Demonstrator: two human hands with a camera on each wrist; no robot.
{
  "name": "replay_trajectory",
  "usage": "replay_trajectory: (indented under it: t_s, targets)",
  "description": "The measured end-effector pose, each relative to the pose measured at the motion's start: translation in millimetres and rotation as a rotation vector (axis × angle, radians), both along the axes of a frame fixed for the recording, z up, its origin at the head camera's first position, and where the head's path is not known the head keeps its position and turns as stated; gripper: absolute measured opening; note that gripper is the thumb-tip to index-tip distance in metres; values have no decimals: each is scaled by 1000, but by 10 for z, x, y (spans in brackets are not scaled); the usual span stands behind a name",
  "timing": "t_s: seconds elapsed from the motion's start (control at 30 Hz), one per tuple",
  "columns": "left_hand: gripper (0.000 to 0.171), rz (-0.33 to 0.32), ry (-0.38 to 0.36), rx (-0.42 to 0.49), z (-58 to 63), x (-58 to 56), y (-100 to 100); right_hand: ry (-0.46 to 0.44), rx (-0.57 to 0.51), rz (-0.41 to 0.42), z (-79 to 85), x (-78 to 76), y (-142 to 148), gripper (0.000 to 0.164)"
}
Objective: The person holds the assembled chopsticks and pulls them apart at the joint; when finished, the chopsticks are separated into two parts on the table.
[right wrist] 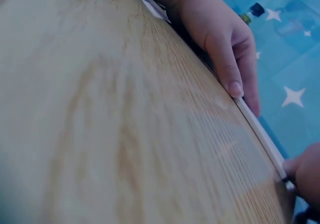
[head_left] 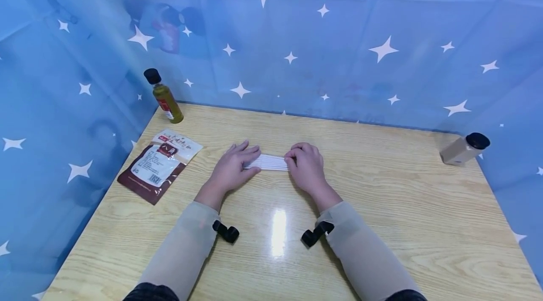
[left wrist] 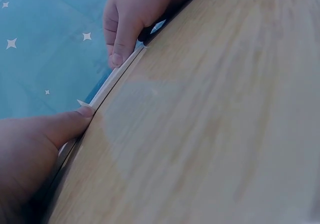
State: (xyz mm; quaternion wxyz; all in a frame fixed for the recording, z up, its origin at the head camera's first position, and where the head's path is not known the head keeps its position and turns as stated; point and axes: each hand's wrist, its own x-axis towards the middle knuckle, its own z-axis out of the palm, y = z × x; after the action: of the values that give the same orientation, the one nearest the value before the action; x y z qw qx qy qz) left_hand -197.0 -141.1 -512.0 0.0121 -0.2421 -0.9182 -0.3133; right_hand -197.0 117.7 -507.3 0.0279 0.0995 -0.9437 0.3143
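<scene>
A narrow, flat white paper-like strip (head_left: 273, 162) with thin dark lines along its length lies on the table between both hands. My left hand (head_left: 233, 166) holds its left end, thumb at the near edge and fingers over the far side. At the right end, my right hand (head_left: 306, 163) pinches the strip between thumb and curled fingers. From the left wrist, the white strip (left wrist: 107, 87) shows edge-on, low against the tabletop, with a small pointed corner sticking up by the left thumb. The right wrist view shows the strip (right wrist: 260, 131) running from one hand to the other.
On the wooden table (head_left: 382, 207), a printed maroon-and-white bag (head_left: 157, 164) lies left of my left hand. Behind it stands a black-capped bottle of yellow-green liquid (head_left: 167, 102). A black-lidded jar (head_left: 460, 151) is at the far right. Blue star-patterned cloth (head_left: 339, 56) borders the table.
</scene>
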Motion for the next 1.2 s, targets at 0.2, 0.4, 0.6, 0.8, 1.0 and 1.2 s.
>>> replay_trajectory:
  t_s: [0.2,0.4,0.6,0.8,1.0,1.2]
  targets:
    - [55,4,-15,2,-10,-2,-1,3,28,7,-11,6,1,23]
    - [54,-1,4,5,-39,-23,-19,65,-21,2,-29,3,25,19]
    - [54,-5,18,6,-81,-42,-19,97,-25,19,-28,22,32,19]
    - [54,9,35,19,-93,-50,-13,31,-51,1,29,18,0,12]
    - [53,13,57,20,-93,-49,-6,-52,-53,-1,80,5,-27,13]
    - [48,31,61,47,-87,-40,6,-29,-17,6,27,5,-23,14]
